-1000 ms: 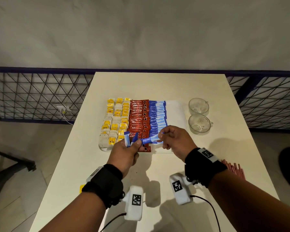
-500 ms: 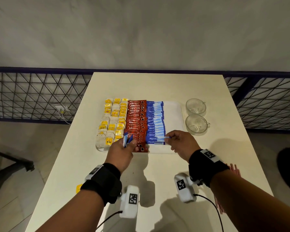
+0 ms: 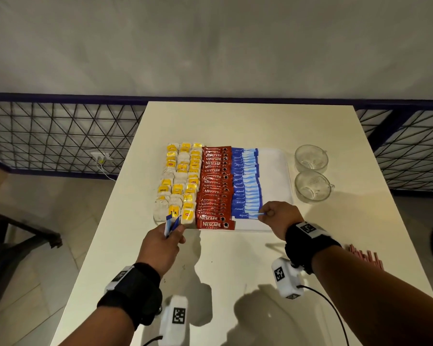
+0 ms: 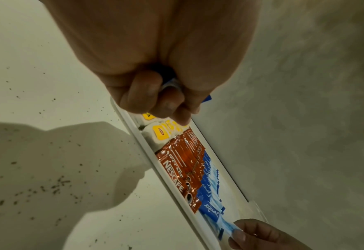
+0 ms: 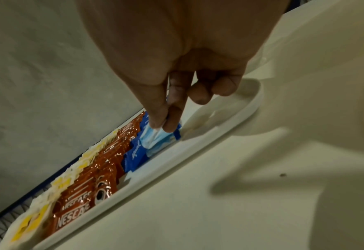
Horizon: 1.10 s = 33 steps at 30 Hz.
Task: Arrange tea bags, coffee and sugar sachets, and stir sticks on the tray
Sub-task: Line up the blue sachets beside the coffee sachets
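A few blue sachets [image 4: 169, 84] are gripped in the curled left hand [image 4: 155, 67] above the white tray [image 4: 146, 152]. On the tray, tea bags [image 4: 159, 133], red coffee sachets [image 4: 183, 165] and blue sugar sachets [image 4: 209, 191] are ranged side by side — the nearest one [image 4: 226, 225] pinched by the right hand [image 4: 260, 236].
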Tool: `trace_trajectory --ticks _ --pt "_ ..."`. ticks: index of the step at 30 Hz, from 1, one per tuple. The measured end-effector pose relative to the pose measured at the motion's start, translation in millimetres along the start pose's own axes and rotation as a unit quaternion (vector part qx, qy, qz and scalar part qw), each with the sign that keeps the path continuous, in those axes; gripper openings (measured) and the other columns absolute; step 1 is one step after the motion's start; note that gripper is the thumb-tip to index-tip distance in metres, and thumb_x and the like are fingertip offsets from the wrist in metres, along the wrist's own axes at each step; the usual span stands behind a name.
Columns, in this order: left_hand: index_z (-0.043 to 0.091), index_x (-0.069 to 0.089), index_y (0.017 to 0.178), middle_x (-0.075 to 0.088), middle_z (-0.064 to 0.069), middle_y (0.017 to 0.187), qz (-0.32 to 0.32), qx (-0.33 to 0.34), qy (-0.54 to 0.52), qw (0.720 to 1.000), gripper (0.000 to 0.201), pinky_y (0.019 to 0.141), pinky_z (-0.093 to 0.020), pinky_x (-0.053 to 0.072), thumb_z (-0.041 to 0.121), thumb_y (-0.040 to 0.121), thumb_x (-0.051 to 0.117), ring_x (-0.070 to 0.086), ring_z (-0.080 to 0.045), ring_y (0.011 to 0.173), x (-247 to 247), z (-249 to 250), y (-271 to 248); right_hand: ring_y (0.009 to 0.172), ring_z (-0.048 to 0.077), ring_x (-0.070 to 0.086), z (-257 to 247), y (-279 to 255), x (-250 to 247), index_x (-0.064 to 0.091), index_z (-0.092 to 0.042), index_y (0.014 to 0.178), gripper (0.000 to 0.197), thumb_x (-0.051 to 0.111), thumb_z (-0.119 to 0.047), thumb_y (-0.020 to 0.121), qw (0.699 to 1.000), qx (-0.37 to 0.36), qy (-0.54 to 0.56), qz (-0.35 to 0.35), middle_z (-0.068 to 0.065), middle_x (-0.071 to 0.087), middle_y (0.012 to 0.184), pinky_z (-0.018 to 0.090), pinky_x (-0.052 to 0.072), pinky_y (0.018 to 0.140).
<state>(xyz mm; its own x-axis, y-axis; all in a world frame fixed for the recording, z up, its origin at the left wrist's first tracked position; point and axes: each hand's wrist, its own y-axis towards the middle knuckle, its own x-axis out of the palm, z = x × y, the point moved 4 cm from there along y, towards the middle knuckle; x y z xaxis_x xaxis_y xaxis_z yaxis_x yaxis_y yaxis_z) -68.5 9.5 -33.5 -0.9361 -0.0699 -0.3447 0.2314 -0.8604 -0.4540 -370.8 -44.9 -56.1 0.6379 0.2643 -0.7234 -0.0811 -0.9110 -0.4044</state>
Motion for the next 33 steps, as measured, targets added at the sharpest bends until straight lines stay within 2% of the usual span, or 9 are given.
trace_trajectory --ticks 7,11,13,15,18,21,23,26,33 --pt "0.011 0.063 0.079 0.06 0.004 0.058 -0.01 -0.003 0.0 1.0 0.022 0.051 -0.028 0.037 0.027 0.095 0.06 0.043 -0.014 0.047 -2 -8 4 0.094 0.016 0.062 1 10 14 0.06 -0.033 0.078 0.01 0.069 -0.036 0.082 0.999 0.03 -0.041 -0.02 -0.011 0.062 0.09 0.028 0.047 0.091" --pt "0.011 0.062 0.078 0.056 0.008 0.051 -0.013 0.0 0.01 1.0 0.025 0.051 -0.028 0.035 0.028 0.095 0.058 0.042 -0.013 0.044 -4 -9 4 0.091 0.022 0.065 5 15 19 0.056 -0.029 0.068 0.024 0.078 -0.022 0.075 0.998 0.045 0.034 -0.016 -0.002 0.069 0.089 0.033 0.049 0.091" --pt "0.009 0.062 0.077 0.056 0.007 0.052 -0.009 -0.002 0.01 1.0 0.027 0.051 -0.028 0.035 0.029 0.095 0.059 0.042 -0.013 0.044 -5 -9 5 0.088 0.022 0.064 8 16 19 0.055 -0.031 0.066 0.028 0.078 -0.018 0.075 0.998 0.04 0.037 -0.003 -0.001 0.068 0.087 0.029 0.049 0.087" --pt "0.01 0.062 0.076 0.057 0.006 0.055 -0.007 -0.006 0.01 1.0 0.026 0.052 -0.029 0.036 0.028 0.095 0.059 0.043 -0.014 0.045 -6 -11 6 0.085 0.018 0.06 9 17 17 0.058 -0.031 0.069 0.023 0.075 -0.018 0.079 0.999 0.034 0.028 -0.005 -0.003 0.065 0.083 0.024 0.045 0.082" --pt "0.011 0.064 0.079 0.063 -0.001 0.066 -0.006 -0.008 0.005 1.0 0.023 0.055 -0.03 0.037 0.027 0.094 0.059 0.044 -0.015 0.047 -6 -13 8 0.09 0.016 0.061 12 15 12 0.071 -0.021 0.088 0.005 0.071 -0.018 0.083 0.999 0.029 0.026 -0.011 -0.004 0.065 0.088 0.019 0.041 0.082" --pt "0.013 0.065 0.083 0.065 -0.004 0.071 -0.01 -0.007 0.003 1.0 0.019 0.057 -0.031 0.037 0.026 0.095 0.058 0.045 -0.017 0.049 -4 -14 10 0.092 0.014 0.06 13 14 9 0.074 -0.016 0.095 0.011 0.07 -0.018 0.085 0.999 0.025 0.021 -0.025 -0.005 0.064 0.09 0.017 0.039 0.083" --pt "0.013 0.064 0.081 0.063 -0.002 0.067 -0.013 -0.008 0.002 1.0 0.02 0.055 -0.03 0.037 0.026 0.095 0.058 0.044 -0.016 0.047 0 -14 9 0.089 0.014 0.06 12 14 10 0.072 -0.021 0.087 0.004 0.071 -0.018 0.084 0.999 0.032 0.024 -0.025 -0.006 0.064 0.088 0.016 0.038 0.08" --pt "0.013 0.062 0.078 0.061 0.001 0.062 -0.014 -0.009 -0.004 1.0 0.021 0.052 -0.028 0.036 0.026 0.095 0.059 0.042 -0.015 0.044 4 -13 7 0.087 0.016 0.062 12 17 13 0.059 -0.03 0.068 0.023 0.074 -0.018 0.08 0.999 0.036 0.029 -0.004 -0.005 0.065 0.085 0.018 0.039 0.076" --pt "0.014 0.063 0.08 0.06 0.001 0.063 -0.013 -0.016 0.004 1.0 0.021 0.053 -0.029 0.037 0.029 0.095 0.059 0.044 -0.015 0.047 0 -12 6 0.087 0.017 0.063 7 21 19 0.055 -0.031 0.063 0.026 0.074 -0.023 0.08 0.999 0.043 0.011 0.008 -0.005 0.069 0.086 0.024 0.048 0.084"
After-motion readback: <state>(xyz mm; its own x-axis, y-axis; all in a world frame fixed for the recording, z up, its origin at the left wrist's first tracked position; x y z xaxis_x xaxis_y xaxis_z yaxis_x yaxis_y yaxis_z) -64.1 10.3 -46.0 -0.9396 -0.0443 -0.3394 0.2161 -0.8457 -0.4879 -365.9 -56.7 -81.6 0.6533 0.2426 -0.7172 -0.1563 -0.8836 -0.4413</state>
